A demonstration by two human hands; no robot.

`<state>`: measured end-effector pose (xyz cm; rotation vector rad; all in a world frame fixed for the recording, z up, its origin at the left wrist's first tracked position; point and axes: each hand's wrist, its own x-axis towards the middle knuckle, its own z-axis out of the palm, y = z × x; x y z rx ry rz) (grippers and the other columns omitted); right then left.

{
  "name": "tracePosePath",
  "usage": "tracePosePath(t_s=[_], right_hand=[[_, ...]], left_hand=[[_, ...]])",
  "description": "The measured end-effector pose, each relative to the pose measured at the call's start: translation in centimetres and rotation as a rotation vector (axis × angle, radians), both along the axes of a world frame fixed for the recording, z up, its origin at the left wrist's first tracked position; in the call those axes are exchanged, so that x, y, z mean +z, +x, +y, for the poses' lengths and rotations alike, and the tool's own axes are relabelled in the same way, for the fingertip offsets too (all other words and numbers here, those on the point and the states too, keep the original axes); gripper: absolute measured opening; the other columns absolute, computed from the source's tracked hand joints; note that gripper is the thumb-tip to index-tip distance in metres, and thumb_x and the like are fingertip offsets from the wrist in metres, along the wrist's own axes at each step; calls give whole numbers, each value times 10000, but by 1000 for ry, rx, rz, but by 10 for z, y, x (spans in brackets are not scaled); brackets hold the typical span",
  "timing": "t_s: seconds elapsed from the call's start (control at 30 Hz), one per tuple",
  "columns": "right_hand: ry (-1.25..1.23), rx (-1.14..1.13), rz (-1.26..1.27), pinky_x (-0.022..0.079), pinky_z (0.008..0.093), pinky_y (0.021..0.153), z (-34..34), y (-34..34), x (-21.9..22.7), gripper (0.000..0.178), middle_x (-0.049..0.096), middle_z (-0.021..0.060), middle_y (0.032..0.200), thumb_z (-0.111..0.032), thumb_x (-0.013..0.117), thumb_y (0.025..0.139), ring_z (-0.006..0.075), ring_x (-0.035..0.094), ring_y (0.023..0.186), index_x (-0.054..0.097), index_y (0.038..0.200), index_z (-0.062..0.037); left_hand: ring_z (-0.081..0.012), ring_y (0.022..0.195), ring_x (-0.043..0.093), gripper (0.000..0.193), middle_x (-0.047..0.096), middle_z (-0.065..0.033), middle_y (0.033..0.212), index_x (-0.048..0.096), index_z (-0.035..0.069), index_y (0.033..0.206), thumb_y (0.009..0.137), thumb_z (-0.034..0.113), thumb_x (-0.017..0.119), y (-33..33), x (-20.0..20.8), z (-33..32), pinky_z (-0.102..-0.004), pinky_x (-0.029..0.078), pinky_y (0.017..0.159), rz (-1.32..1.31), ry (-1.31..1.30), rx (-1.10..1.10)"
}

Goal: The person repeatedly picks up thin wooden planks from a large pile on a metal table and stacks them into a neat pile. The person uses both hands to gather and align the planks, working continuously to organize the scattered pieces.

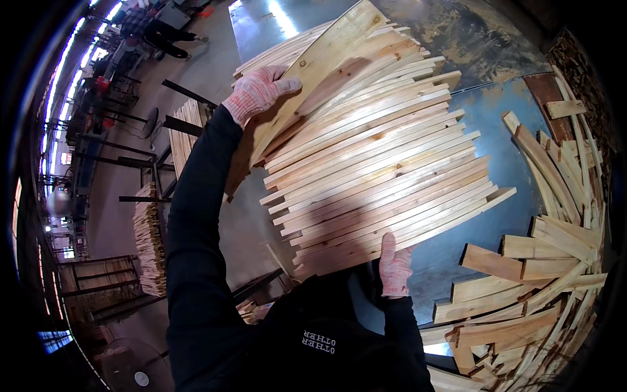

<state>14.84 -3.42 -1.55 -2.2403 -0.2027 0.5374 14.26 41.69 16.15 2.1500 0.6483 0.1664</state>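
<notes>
My left hand (pixel 261 91), in a pink and white knit glove, is closed round a wooden board (pixel 320 65), thumb on its upper face. The board is raised and slanted over the far part of a row of wooden slats (pixel 379 163). Other boards lie under it at a similar slant. The slats are packed side by side with uneven ends. My right hand (pixel 396 268), gloved alike, is at the near edge of the row. Its thumb points up against the nearest slat; the other fingers are partly hidden.
The slats lie on a metal table (pixel 496 108). Loose wood offcuts (pixel 522 281) heap up on the right. On the left stand a dark metal rack (pixel 186 126) and a slat stack (pixel 149 242). Another person (pixel 160 32) is at the far left near machinery.
</notes>
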Motion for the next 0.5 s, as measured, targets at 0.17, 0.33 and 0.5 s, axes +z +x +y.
tracePosePath(t_s=[0.17,0.33,0.5], right_hand=[[42,-32,-91,576,394,702,3,2,-19,1108,739,216,936,-505,682,930,362,728,846,34,1518,175],[79,-22,-146,575,387,691,35,15,-19,1131,739,217,910,-522,693,915,361,728,835,49,1503,199],[-102,15,67,558,413,808,103,45,-14,1110,725,244,1047,-517,698,909,376,709,983,60,1530,146]], left_hand=[[-108,867,598,408,693,-2,952,690,15,1200,944,332,705,4,-19,19,-290,493,811,180,-110,11],[-115,943,587,388,673,-2,1009,689,10,1191,910,271,746,6,-52,48,-290,480,864,355,-239,-93],[-389,1228,510,517,527,-223,1335,680,47,1126,833,472,671,27,-60,102,-480,452,998,511,386,-293]])
